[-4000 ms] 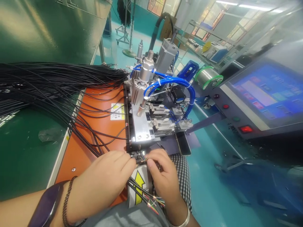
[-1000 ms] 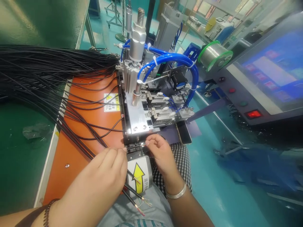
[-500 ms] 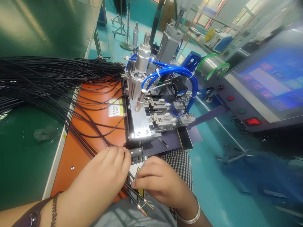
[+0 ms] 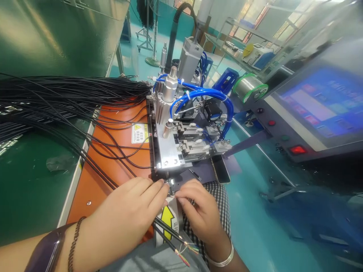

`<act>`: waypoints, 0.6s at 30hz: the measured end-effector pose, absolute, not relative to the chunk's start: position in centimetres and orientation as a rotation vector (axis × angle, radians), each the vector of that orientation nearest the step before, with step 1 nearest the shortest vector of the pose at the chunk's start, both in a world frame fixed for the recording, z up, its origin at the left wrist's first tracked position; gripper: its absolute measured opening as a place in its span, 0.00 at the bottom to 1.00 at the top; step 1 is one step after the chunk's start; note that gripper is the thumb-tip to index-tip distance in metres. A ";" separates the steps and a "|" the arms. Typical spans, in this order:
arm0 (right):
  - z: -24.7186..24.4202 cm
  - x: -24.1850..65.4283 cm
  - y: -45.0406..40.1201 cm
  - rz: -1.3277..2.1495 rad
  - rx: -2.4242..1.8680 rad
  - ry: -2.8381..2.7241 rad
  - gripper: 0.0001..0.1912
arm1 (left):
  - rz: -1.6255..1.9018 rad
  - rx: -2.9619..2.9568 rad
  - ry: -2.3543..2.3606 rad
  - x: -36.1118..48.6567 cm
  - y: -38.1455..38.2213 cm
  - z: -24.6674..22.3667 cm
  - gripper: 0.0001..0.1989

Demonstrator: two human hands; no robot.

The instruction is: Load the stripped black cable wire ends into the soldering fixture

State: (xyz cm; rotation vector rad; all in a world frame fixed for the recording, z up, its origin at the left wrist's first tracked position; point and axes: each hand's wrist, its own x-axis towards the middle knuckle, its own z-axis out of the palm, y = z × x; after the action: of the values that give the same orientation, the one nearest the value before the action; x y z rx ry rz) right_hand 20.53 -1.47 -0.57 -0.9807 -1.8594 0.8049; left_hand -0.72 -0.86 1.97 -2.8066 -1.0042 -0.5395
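Observation:
My left hand (image 4: pixel 133 207) is closed over several black cables (image 4: pixel 167 226), its fingertips at a small dark wire fixture (image 4: pixel 171 185) in front of the machine. Stripped cable ends with thin coloured wires (image 4: pixel 183 257) stick out below this hand. Thumb and forefinger of my right hand (image 4: pixel 200 209) are pinched together at the fixture's near edge. Something thin and pale shows at those fingertips, too small to name. A yellow arrow label (image 4: pixel 168 219) lies between my hands, under the cables.
Ahead stands a machine with metal cylinders (image 4: pixel 170 88) and blue air hoses (image 4: pixel 210 92). A phone (image 4: pixel 220 169) and a small blade-like tool (image 4: pixel 195 174) lie right of it. More black cables (image 4: pixel 70 88) spread left over an orange plate (image 4: pixel 113 121). A touchscreen panel (image 4: pixel 317 109) and solder spool (image 4: pixel 251 87) stand right.
My right hand has moved from beside the stripped cable ends up to the fixture, fingers pinched. My left fingertips have shifted right onto the fixture. The camera view has tilted slightly.

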 end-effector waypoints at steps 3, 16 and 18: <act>-0.7 20.1 -1.7 0.709 -1.032 -1.786 0.10 | -0.521 -2.842 -1.054 -0.7 -1.0 2.1 0.21; 0.2 17.9 -2.4 0.732 -1.291 -1.602 0.06 | -0.628 -2.803 -1.037 -1.4 -1.1 1.1 0.11; 0.6 17.8 -2.3 0.731 -1.309 -1.559 0.06 | -0.629 -2.812 -1.035 -1.3 -1.1 1.2 0.10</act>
State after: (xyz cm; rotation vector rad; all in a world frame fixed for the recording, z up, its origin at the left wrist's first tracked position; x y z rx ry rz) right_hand 17.81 -2.30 0.57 -1.3091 -1.5588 0.7313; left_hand -1.29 -1.08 1.19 -2.8116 -1.0349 -0.6286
